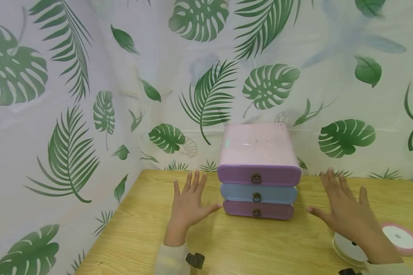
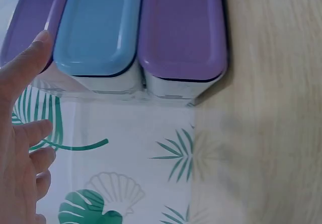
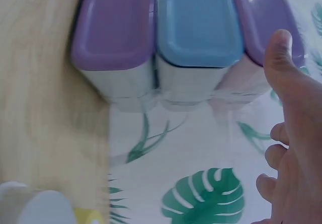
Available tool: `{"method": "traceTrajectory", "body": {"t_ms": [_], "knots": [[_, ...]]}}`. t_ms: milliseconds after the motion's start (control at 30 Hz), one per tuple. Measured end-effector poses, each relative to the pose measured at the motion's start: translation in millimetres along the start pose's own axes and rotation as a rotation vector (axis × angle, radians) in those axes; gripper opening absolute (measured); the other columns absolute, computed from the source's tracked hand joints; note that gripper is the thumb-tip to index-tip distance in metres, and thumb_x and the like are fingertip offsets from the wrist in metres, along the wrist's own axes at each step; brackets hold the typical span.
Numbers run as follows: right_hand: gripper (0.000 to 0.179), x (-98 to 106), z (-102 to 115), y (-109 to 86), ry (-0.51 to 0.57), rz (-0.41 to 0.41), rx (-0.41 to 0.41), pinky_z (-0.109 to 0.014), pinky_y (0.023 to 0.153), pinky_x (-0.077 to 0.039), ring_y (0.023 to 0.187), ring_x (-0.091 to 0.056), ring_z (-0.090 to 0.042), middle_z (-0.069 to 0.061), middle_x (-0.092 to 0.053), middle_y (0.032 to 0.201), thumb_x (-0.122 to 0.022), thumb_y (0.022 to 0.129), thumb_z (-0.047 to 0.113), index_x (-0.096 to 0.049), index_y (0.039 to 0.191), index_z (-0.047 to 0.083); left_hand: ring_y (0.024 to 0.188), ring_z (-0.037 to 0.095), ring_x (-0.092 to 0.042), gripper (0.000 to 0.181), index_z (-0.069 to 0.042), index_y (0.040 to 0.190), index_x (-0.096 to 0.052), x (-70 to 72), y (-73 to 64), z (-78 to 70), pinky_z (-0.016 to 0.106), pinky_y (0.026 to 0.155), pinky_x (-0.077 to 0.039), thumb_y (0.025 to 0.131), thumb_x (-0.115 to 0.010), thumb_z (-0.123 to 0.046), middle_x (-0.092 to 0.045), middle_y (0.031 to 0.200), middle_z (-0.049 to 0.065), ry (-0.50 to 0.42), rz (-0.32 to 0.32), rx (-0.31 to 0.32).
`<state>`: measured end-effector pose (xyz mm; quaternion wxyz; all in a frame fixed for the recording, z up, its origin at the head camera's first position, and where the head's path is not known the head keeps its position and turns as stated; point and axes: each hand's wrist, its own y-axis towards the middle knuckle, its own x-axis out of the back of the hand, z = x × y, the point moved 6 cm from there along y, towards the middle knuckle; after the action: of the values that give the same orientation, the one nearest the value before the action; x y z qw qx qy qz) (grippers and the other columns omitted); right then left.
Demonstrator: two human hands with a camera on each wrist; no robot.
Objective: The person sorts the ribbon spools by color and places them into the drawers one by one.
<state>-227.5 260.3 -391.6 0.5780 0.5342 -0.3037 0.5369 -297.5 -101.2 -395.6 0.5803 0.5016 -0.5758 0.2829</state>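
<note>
A small chest of drawers [image 1: 258,147] stands on the wooden table against the back sheet. Its top is pale pink; the top drawer [image 1: 237,175] is purple, the middle drawer [image 1: 237,193] blue and the bottom drawer [image 1: 239,208] mauve-purple, each with a dark metal ring pull. To the chest's left, my left hand [image 1: 189,208] is held up with fingers spread and thumb toward the drawers. My right hand [image 1: 347,210] is spread likewise on the right side, apart from the chest. Neither hand holds anything.
At the right, partly behind my right forearm, lies a spool with a white face [image 1: 347,248]. Beside it is a pink-rimmed white disc [image 1: 399,236]. A white sheet printed with green leaves [image 1: 141,68] hangs behind and left of the wooden table [image 1: 134,221].
</note>
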Motion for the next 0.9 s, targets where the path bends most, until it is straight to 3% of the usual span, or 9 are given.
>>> {"method": "traceTrajectory", "body": {"t_ms": [233,533,667,800,900], "knots": [[0.098,18.8,10.2,-0.8,-0.033,-0.069,0.040,-0.071,0.106,0.013,0.148,0.011,-0.035,-0.013,0.009,0.161,-0.055,0.091,0.055,0.003,0.156,0.009,0.151,0.027,-0.007,0.099,-0.022,0.156,-0.014,21.2,5.9,-6.1,0.065,0.115,0.000,0.081,-0.052,-0.072,-0.011,0.162,0.005,0.029,-0.042,-0.035],[0.097,40.9,26.3,-0.2,-0.056,-0.169,0.097,-0.065,0.112,0.011,0.149,0.000,-0.035,-0.016,-0.002,0.162,-0.058,0.090,0.055,-0.001,0.156,0.013,0.151,0.027,-0.007,0.099,-0.023,0.157,-0.012,51.3,18.3,-16.1,0.064,0.115,0.001,0.081,-0.049,-0.075,-0.009,0.162,0.004,0.058,-0.091,-0.075],[0.097,49.1,35.4,-2.4,-0.060,-0.201,0.124,-0.062,0.114,0.010,0.150,0.004,-0.030,-0.014,-0.002,0.162,-0.058,0.089,0.055,-0.002,0.157,0.013,0.151,0.024,-0.004,0.101,-0.025,0.157,-0.008,59.4,23.0,-20.7,0.063,0.115,0.001,0.080,-0.037,-0.084,-0.004,0.162,0.002,0.047,-0.082,-0.081],[0.096,54.9,44.6,-3.7,-0.058,-0.229,0.148,-0.059,0.116,0.008,0.150,0.008,-0.018,-0.009,-0.001,0.163,-0.058,0.089,0.054,-0.004,0.157,0.013,0.151,0.023,-0.003,0.107,-0.029,0.156,-0.005,65.5,27.7,-25.0,0.061,0.116,0.004,0.071,-0.017,-0.094,-0.002,0.162,0.000,-0.027,-0.089,-0.084],[0.092,59.1,50.9,-3.4,-0.049,-0.283,0.174,-0.058,0.118,0.001,0.151,0.000,-0.020,-0.011,-0.009,0.162,-0.055,0.089,0.058,-0.012,0.156,0.012,0.151,0.023,-0.005,0.111,-0.030,0.156,-0.006,69.4,32.3,-28.8,0.058,0.117,0.006,0.067,-0.012,-0.096,-0.006,0.162,0.000,-0.100,-0.106,-0.089]]}}
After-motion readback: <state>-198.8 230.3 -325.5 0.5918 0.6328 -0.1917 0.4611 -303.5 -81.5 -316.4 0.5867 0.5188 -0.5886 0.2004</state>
